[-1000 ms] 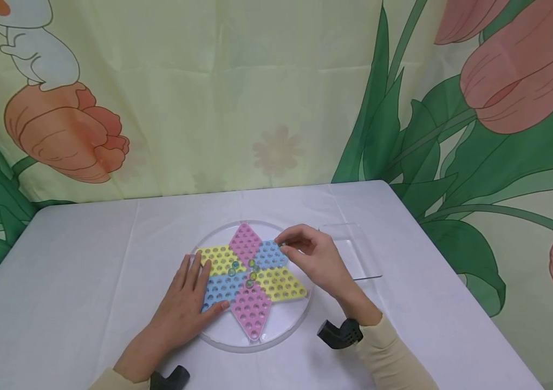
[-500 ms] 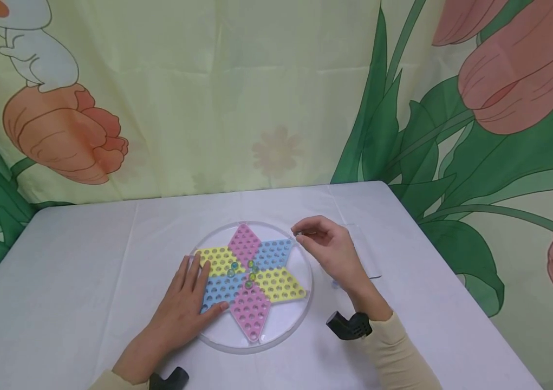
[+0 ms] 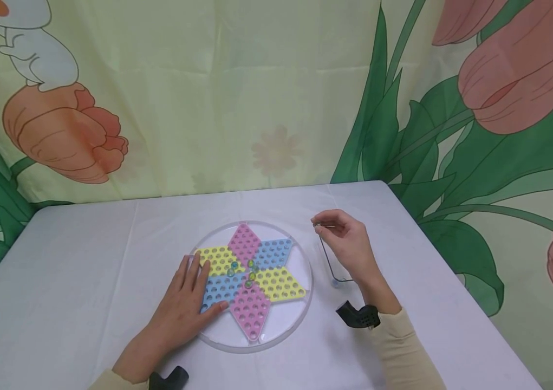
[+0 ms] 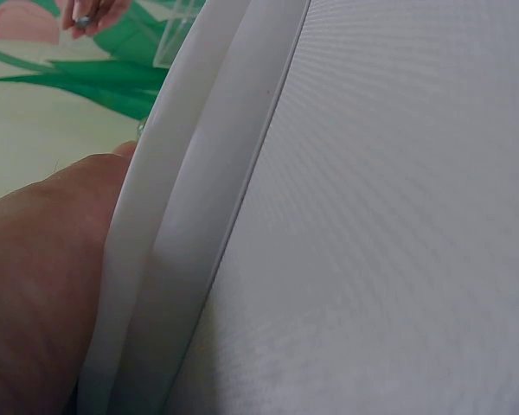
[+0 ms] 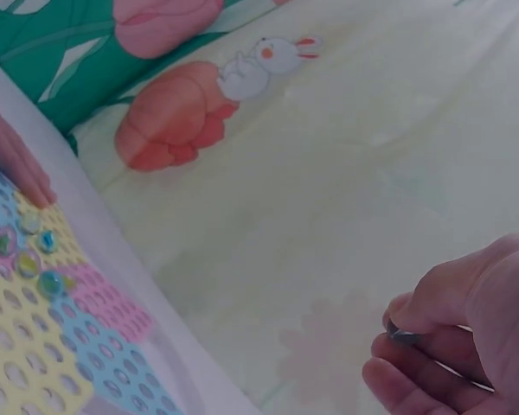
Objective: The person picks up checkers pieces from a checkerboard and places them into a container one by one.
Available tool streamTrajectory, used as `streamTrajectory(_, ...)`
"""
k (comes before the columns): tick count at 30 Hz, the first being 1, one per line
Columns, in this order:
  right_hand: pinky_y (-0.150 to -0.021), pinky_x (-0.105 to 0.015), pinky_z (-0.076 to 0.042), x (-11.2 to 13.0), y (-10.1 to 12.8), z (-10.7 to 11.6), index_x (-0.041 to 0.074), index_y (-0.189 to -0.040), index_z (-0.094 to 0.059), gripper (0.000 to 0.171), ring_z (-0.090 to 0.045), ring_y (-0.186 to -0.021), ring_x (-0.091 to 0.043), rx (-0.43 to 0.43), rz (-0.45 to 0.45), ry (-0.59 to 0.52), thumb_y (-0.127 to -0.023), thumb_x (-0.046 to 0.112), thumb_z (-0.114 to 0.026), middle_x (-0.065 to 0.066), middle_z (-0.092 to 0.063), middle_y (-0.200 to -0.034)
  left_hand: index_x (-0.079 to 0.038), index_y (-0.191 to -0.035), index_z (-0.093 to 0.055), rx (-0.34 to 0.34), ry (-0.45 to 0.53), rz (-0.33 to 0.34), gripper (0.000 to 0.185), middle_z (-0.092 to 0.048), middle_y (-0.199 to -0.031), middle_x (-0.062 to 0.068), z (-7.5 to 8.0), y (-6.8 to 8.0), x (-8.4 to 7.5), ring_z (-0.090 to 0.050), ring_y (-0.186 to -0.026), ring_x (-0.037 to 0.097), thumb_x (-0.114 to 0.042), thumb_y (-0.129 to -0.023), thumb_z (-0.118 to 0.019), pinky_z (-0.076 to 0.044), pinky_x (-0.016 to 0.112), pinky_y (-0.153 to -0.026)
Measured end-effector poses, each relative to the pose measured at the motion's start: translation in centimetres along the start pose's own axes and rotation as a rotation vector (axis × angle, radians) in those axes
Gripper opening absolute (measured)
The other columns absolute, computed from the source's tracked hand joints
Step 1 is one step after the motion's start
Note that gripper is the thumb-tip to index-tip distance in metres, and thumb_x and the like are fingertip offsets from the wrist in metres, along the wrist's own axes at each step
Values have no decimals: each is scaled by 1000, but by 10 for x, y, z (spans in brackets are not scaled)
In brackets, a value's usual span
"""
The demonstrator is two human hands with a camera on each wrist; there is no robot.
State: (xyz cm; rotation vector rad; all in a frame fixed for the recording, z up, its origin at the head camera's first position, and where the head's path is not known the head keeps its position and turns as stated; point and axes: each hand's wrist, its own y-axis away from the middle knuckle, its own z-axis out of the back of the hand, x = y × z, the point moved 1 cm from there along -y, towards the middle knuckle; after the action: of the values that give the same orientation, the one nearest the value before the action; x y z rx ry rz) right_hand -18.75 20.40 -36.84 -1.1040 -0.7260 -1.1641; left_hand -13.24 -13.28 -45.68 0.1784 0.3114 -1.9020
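A star-shaped Chinese checkers board (image 3: 252, 311), with pink, yellow and blue points full of holes, lies in a round clear tray (image 3: 286, 330). Several glass marbles (image 3: 252, 276) sit in holes around its middle. My left hand (image 3: 179, 306) rests on the board's left side, fingers straight and thumb spread. To the right of the board, my right hand (image 3: 346, 241) is raised over a clear plastic box (image 3: 329, 262), covering most of it. Thumb and fingertips pinch a small dark glass marble (image 5: 404, 335), best seen in the right wrist view.
A small bluish round thing (image 3: 336, 283) shows at the near left corner of the clear box. The white cloth-covered table (image 3: 86, 260) ends against a printed curtain (image 3: 174, 108) with tulips and a rabbit.
My right hand has moved right, away from the board's blue upper-right point to over the clear box, still pinching the marble. My left hand and the marbles on the board stay put.
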Motion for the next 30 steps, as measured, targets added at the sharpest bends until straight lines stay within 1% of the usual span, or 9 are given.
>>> streamTrajectory(4, -88, -14, -53, -11, -3, 3, 9, -116, -66, 21, -64, -109, -19, -16, -37, 43, -95, 7, -65, -9, -67, -116, 1, -155, -25, 1, 3, 4, 96, -11, -165, 24, -1, 0, 0, -6, -153, 43, -63, -91, -56, -19, 59, -120)
streamTrajectory(8, -87, -13, -53, -19, -5, 5, 8, -115, -66, 19, -64, -109, -21, -20, -51, 140, -95, 8, -64, -9, -67, -115, 1, -155, -25, 7, -2, 3, 96, -11, -165, 24, -2, 0, 0, -5, -153, 44, -64, -91, -55, -19, 58, -121)
streamTrajectory(11, -88, -21, -56, -23, -6, 6, 7, -115, -66, 19, -64, -107, -21, -21, -59, 229, -96, 10, -63, -8, -68, -114, 1, -155, -26, -4, -7, -5, 95, -12, -164, 25, -2, 0, 1, -6, -152, 44, -63, -92, -55, -18, 58, -121)
streamTrajectory(15, -92, -38, -58, -26, -7, 8, 5, -115, -66, 20, -64, -105, -23, -19, -92, 299, -97, 11, -62, -10, -69, -112, 3, -154, -27, -19, -3, -22, 94, -13, -164, 26, -2, 0, 1, -7, -152, 45, -60, -91, -58, -18, 57, -121)
streamTrajectory(17, -93, -41, -57, -27, -7, 9, 5, -114, -67, 19, -64, -105, -24, -15, -115, 330, -97, 11, -61, -11, -70, -112, 4, -154, -26, -22, -3, -30, 94, -14, -163, 27, -2, 0, 1, -8, -152, 45, -59, -91, -59, -17, 57, -121)
streamTrajectory(23, -92, -42, -57, -35, -7, 9, 5, -114, -67, 20, -65, -104, -26, 33, -167, 419, -96, 11, -61, -12, -70, -112, 4, -153, -27, -29, -9, -37, 94, -14, -163, 27, -3, -1, 2, -8, -152, 45, -59, -91, -59, -17, 56, -121)
streamTrajectory(27, -89, -41, -58, -41, -6, 8, 6, -113, -68, 19, -65, -102, -26, 86, -209, 473, -96, 11, -61, -12, -70, -110, 3, -154, -27, -27, -11, -34, 94, -14, -163, 26, -3, -1, 2, -8, -152, 45, -60, -91, -58, -17, 56, -121)
streamTrajectory(30, -87, -41, -57, -44, -6, 8, 6, -110, -68, 19, -64, -99, -26, 130, -220, 510, -95, 8, -59, -12, -71, -107, 3, -154, -26, -24, -13, -29, 94, -14, -164, 26, -3, -1, 2, -8, -152, 44, -60, -91, -58, -17, 56, -121)
